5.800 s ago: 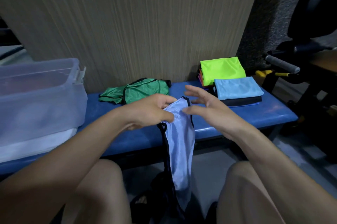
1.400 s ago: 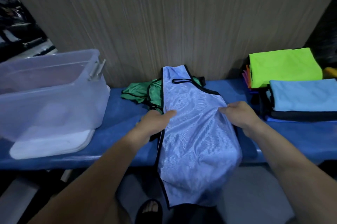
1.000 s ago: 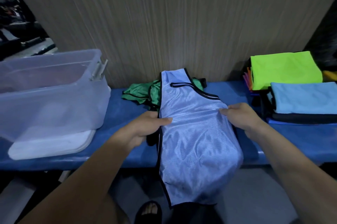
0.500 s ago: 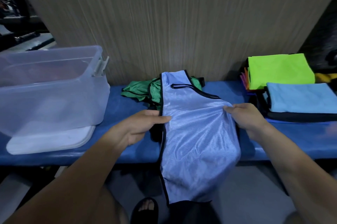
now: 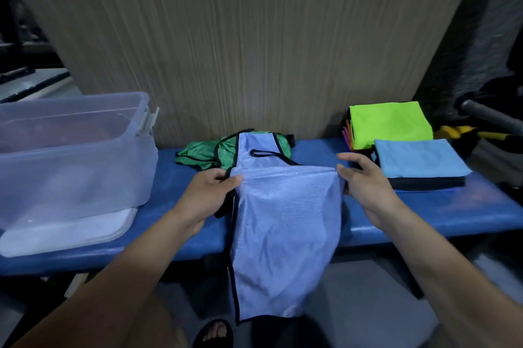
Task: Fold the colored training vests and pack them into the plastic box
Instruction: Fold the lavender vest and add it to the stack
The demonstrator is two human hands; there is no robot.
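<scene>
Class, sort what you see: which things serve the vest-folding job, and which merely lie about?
Job: light blue vest, green vest, folded stacks, plastic box, left hand, right hand.
Lying about: box lid, yellow-handled tool, sandal.

Lilac vest (image 5: 285, 214) drapes off bench; clear plastic box (image 5: 73, 155) left.

A blue bench (image 5: 424, 214) is set against a wood-grain panel (image 5: 254, 50). A white lid (image 5: 70, 231) is laid flat on the bench at the left. At the right edge a grey bar (image 5: 492, 118) is seen, with a yellow part (image 5: 464, 131) just below it. A sandalled foot (image 5: 215, 333) is seen on the grey floor (image 5: 368, 291) under the bench's near edge. Dark, blurred shapes are seen at far left.
</scene>
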